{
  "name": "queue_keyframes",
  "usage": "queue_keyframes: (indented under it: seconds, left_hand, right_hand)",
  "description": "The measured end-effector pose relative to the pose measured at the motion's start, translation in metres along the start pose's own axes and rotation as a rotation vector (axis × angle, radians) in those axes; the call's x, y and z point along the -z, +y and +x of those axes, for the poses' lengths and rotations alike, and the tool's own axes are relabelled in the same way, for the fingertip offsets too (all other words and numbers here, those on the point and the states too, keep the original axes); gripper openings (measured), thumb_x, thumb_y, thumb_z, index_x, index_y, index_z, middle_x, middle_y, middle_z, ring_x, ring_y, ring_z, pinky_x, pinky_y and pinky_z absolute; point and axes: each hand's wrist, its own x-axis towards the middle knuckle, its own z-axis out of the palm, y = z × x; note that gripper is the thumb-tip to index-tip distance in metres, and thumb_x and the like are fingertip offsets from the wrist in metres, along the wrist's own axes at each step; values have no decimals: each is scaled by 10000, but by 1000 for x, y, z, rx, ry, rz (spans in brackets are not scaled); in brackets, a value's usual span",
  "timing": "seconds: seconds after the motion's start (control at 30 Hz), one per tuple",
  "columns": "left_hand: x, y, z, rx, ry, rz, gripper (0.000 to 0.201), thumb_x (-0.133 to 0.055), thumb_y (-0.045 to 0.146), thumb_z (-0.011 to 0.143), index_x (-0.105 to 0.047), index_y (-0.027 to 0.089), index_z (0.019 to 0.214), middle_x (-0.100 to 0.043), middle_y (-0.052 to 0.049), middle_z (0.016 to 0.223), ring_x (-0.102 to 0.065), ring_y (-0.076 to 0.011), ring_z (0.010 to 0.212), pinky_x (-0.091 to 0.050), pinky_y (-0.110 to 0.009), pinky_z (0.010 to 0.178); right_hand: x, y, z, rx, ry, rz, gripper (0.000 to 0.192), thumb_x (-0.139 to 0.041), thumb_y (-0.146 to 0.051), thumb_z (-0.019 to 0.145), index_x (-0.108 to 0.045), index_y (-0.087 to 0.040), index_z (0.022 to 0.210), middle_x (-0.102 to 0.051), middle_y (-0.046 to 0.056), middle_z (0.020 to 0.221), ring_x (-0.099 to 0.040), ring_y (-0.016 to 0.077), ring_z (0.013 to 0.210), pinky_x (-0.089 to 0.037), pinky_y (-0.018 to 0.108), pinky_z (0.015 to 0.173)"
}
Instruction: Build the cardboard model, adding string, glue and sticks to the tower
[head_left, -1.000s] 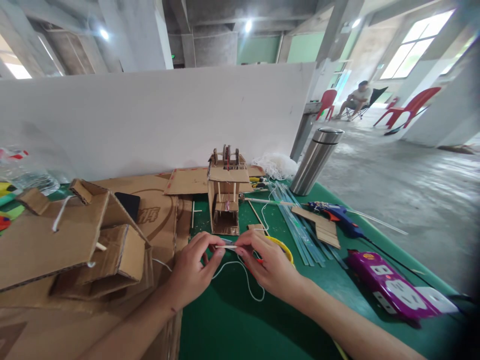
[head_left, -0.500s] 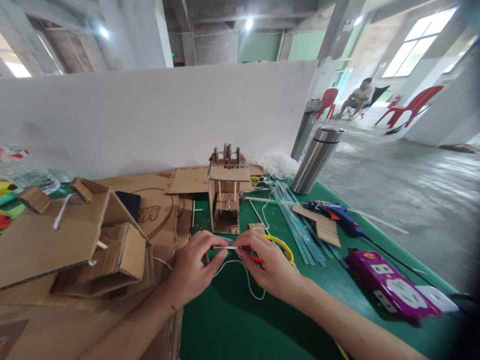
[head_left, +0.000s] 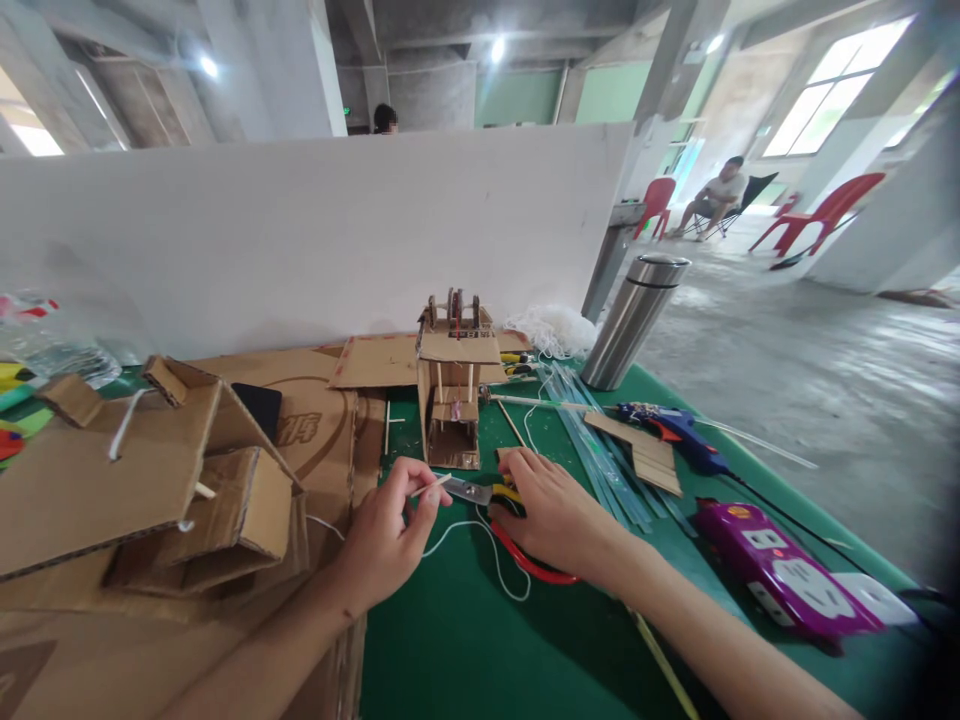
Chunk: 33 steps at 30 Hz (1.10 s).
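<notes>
My left hand (head_left: 396,525) pinches a short, thin pale stick (head_left: 431,486) between thumb and fingers. Just right of it, my right hand (head_left: 556,510) has its fingers curled over the handles of a pair of scissors (head_left: 471,490) with yellow and red grips; the blades point left, close to the stick. A white string (head_left: 450,528) loops over the green table below both hands and passes by the scissors. Behind the hands stands a small cardboard tower (head_left: 457,390) with thin sticks inside and round discs on top.
At the left sits a cardboard model (head_left: 127,450) on flat cardboard (head_left: 315,400). To the right are clear glue sticks (head_left: 592,450), a glue gun (head_left: 667,430), a purple power strip (head_left: 780,570) and a steel flask (head_left: 634,320). A white panel (head_left: 315,230) stands behind.
My right hand has let go of the stick, moved right and taken hold of the scissors. My left hand keeps the stick, now tilted. A head has appeared above the panel.
</notes>
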Motion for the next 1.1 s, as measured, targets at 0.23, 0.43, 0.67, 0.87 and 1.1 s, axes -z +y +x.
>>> queue_keyframes:
  seconds: [0.23,0.43,0.67,0.87,1.1]
  left_hand:
    - [-2,-5,0,12,20,-24,93,-397,331,1001,-414,242,983,-710,-31,886,-672,-176,774,-507,-334,705]
    - [-1,-3,1,-11,35,-51,185,-362,322,1012,-419,236,1166,-735,-52,927,-690,-187,894,-512,-380,838]
    - [1,-8,1,35,76,-85,172,-377,340,995,-506,231,1023,-633,-2,767,-616,-156,680,-497,-291,637]
    - [5,-2,0,61,129,-24,249,-338,387,993,-515,233,910,-487,42,656,-447,-125,519,-376,-254,503]
    - [6,3,1,12,179,-33,276,-362,388,994,-542,229,859,-526,19,698,-478,-137,572,-368,-263,525]
  right_hand:
    - [17,3,-8,-8,-241,15,237,-605,-259,798,-525,-159,997,-654,155,1009,-633,325,940,-466,435,765]
    - [13,7,-6,-24,-265,-47,276,-597,-141,739,-563,-154,1012,-686,143,987,-663,300,896,-454,377,712]
    - [11,4,-2,-62,-121,-17,163,-607,-118,687,-613,-182,837,-710,91,858,-662,241,719,-443,341,640]
    - [20,7,-4,-88,-141,131,367,-611,-95,698,-623,-181,1055,-679,124,1117,-652,296,983,-503,430,823]
    - [18,5,-4,-126,-5,266,369,-651,-132,696,-605,-201,1055,-689,100,1035,-636,271,913,-523,426,779]
